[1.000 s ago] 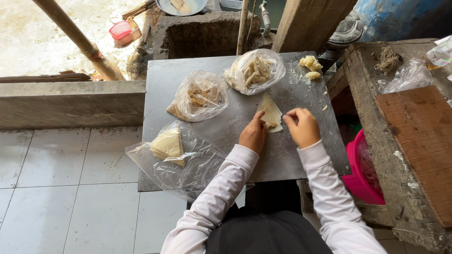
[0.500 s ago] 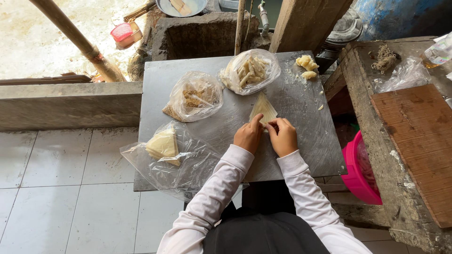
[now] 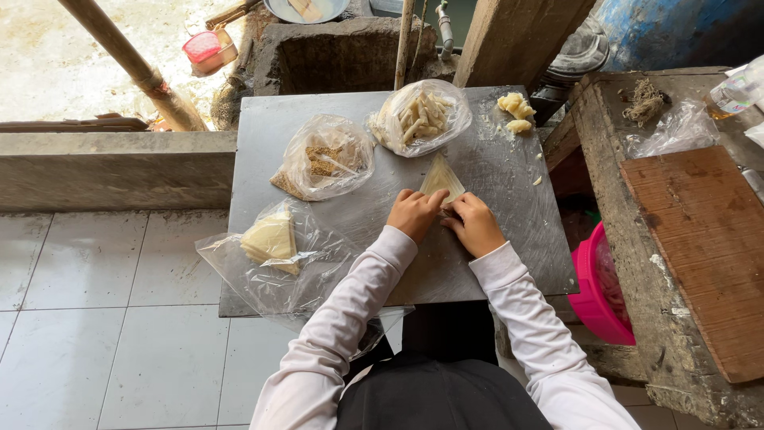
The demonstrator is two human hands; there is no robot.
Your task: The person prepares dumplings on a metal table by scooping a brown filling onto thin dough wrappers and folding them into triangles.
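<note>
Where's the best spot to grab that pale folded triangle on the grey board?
Probably by its wide lower edge, coming from the person's side. The triangle lies flat with its tip pointing away, and the left hand and right hand both pinch that near edge, leaving the narrow tip free.

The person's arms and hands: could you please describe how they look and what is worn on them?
Both arms are covered by long, pale pinkish-white sleeves of soft, slightly creased fabric that end at the wrists. The left hand and the right hand are bare: no gloves, and no rings, watch or bracelets show. Below the sleeves, a dark garment covers the lap.
</note>
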